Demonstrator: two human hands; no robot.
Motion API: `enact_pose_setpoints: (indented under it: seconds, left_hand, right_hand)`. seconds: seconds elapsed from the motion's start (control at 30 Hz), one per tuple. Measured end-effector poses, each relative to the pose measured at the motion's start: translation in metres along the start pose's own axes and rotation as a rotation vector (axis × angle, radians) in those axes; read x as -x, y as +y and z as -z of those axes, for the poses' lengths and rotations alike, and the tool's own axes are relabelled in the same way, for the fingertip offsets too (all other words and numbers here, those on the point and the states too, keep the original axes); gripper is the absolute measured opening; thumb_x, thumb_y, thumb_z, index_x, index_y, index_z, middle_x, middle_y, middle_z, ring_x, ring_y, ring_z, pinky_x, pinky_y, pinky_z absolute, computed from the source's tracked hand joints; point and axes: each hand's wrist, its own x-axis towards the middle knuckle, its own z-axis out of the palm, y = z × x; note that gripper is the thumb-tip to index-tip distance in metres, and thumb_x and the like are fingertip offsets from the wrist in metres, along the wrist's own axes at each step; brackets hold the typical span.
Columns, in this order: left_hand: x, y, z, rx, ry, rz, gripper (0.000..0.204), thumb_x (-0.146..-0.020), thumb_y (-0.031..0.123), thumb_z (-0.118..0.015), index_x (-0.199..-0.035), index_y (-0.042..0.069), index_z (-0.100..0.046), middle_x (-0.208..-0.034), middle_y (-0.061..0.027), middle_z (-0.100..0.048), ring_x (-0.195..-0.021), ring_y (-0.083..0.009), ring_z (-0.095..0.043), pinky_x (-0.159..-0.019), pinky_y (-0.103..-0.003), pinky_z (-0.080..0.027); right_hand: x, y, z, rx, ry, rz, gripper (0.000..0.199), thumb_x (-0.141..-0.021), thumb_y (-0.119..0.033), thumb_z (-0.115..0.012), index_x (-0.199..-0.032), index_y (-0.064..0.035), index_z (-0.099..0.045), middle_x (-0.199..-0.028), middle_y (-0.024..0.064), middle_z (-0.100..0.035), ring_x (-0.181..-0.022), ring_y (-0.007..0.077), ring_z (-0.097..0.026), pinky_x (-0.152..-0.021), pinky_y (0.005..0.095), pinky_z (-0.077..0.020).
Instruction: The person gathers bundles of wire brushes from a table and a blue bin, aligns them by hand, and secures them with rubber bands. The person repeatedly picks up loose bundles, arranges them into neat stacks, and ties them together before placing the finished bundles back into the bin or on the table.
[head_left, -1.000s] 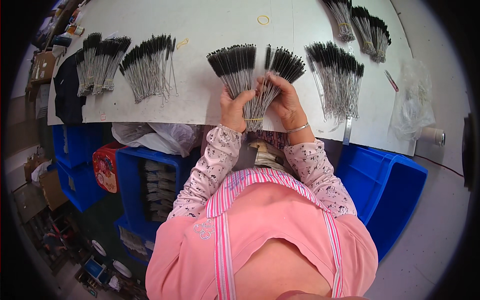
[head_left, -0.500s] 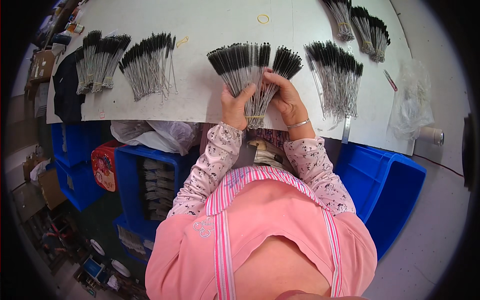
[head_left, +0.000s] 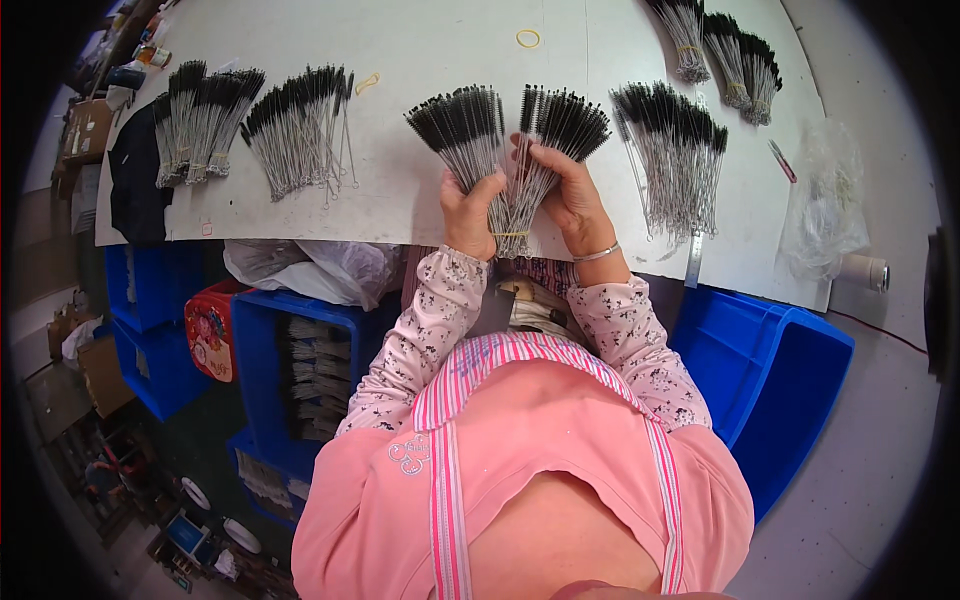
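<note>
A bundle of wire brushes (head_left: 462,125) with black bristle heads and thin metal stems is between my hands at the table's near edge. A yellow rubber band ties the stems near their looped lower ends. The heads fan out in two groups with a narrow gap between them. My left hand (head_left: 470,212) is wrapped round the left group, thumb across the stems. My right hand (head_left: 577,200) grips the right group, thumb and fingers at the stems below the bristles; some fingertips are hidden behind them.
Loose brushes (head_left: 672,160) lie to the right, more brushes (head_left: 298,130) to the left. Banded bundles (head_left: 205,120) sit farther left, others (head_left: 742,65) at far right. A rubber band (head_left: 528,38), a ruler (head_left: 694,262), a cutter (head_left: 782,160) and a plastic bag (head_left: 825,200) are on the table. Blue crates (head_left: 760,370) stand below.
The gap between the two groups of brush heads has moved left. More brushes are now in the right group, fewer in the left. My hands have barely shifted.
</note>
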Motion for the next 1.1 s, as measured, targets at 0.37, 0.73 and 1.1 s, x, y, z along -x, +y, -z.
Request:
enact_pose_setpoints:
  seconds: [0.37,0.73,1.1]
  left_hand:
    - [0.005,0.005,-0.008,-0.018,-0.002,0.000,0.033,-0.076,-0.004,-0.059,-0.108,0.002,-0.051,-0.096,-0.0077,-0.061,-0.082,-0.0168,-0.061,-0.073,-0.030,-0.052]
    - [0.005,0.005,-0.012,-0.031,-0.009,-0.012,0.032,-0.075,-0.005,-0.059,-0.106,0.000,-0.053,-0.092,-0.0098,-0.064,-0.078,-0.0173,-0.063,-0.071,-0.029,-0.052]
    - [0.006,-0.006,-0.006,-0.217,0.108,-0.118,0.034,-0.074,-0.004,-0.063,-0.105,0.002,-0.048,-0.094,-0.0074,-0.061,-0.079,-0.0149,-0.061,-0.071,-0.028,-0.052]
  right_hand:
    - [0.005,-0.014,-0.009,0.088,0.003,-0.049,0.019,-0.076,-0.004,-0.066,-0.094,0.0021,-0.064,-0.086,0.0102,-0.067,-0.078,0.0179,-0.064,-0.073,0.0305,-0.0523]
    - [0.006,-0.011,0.000,0.018,-0.008,-0.107,0.030,-0.082,-0.012,-0.062,-0.104,0.0078,-0.059,-0.095,0.0145,-0.064,-0.087,0.0209,-0.063,-0.077,0.0331,-0.0527]
    - [0.003,-0.006,0.007,0.029,0.012,-0.104,0.034,-0.082,-0.012,-0.060,-0.109,0.0080,-0.057,-0.102,0.0170,-0.063,-0.094,0.0249,-0.062,-0.085,0.0360,-0.0501]
